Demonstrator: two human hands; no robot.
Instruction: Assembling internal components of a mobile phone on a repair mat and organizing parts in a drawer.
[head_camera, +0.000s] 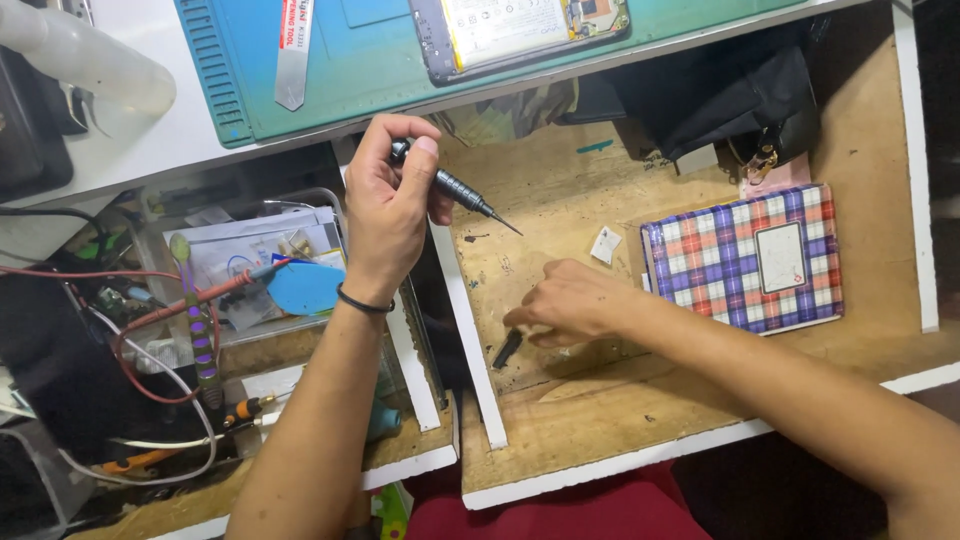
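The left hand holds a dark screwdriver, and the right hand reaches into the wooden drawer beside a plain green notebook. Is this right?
Not quite. The head view shows the notebook is plaid, not plain green. The left hand does hold the screwdriver, and the right hand reaches into the wooden drawer.

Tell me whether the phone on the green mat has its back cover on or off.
Off. The phone lies on the mat with its battery and circuit board exposed; no cover hides them.

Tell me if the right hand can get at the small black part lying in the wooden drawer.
Probably yes. The right hand is already down in the wooden drawer, its fingertips right beside the small black part, with nothing between them.
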